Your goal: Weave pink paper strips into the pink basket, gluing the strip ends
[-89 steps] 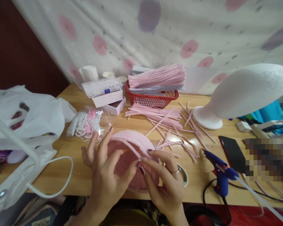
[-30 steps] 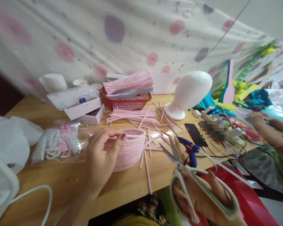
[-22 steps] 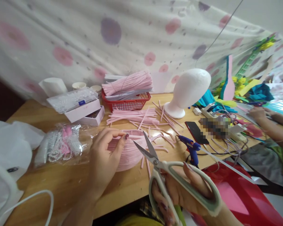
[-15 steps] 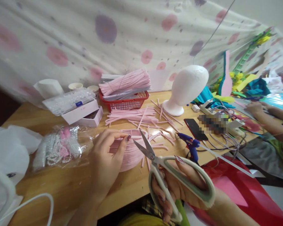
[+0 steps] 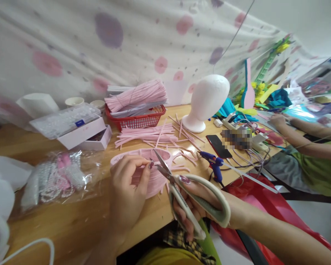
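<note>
My left hand is closed in a pinch, thumb against forefinger, on a small pale-pink piece that barely shows at the fingertips. Behind and below it stands a round pink basket built from thin strips, partly hidden by this hand. With fingers through the handles, my right hand grips scissors with pale, green-lined handles. Their blades are parted, tips pointing up and left, close beside the left fingertips and over the basket's rim.
Loose pink strips lie beyond the basket, before a red basket of bundled strips. A white foam head, a blue glue gun and a phone stand or lie rightward. At far right are another person's arms.
The view has swung slightly to the right, so the table items sit further left. The scissors have come nearer my left fingertips, and their handles look closer together.
</note>
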Motion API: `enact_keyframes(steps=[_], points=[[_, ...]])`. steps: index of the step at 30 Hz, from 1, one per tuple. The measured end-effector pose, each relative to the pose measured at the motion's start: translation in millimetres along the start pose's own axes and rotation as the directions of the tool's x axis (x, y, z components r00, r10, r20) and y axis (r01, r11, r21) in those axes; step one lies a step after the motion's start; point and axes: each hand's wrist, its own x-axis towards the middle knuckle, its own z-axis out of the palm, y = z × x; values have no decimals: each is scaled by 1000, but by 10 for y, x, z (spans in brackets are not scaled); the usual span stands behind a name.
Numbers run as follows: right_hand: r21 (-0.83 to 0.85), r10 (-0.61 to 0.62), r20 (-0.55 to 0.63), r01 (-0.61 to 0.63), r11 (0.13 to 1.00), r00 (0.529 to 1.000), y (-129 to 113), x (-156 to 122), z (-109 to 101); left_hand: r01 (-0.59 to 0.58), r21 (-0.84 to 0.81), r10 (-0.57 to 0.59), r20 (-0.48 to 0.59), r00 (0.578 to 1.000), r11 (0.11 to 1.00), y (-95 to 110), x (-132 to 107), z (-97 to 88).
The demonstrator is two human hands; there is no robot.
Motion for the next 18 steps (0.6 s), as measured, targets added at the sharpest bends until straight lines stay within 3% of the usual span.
enact_keyframes(steps=[5, 13, 18], points=[[-33, 7, -48, -8, 999, 999, 24, -21, 38, -47, -1, 47, 16, 999, 999, 29, -69, -8], [-80, 83, -178, -98, 992, 981, 12, -77, 69, -9, 13, 8, 34, 999, 1000, 59, -118, 41], [-103, 61, -255, -90, 991, 965, 28, -82, 67, -4, 27, 3, 30, 1000, 1000, 90, -118, 87]])
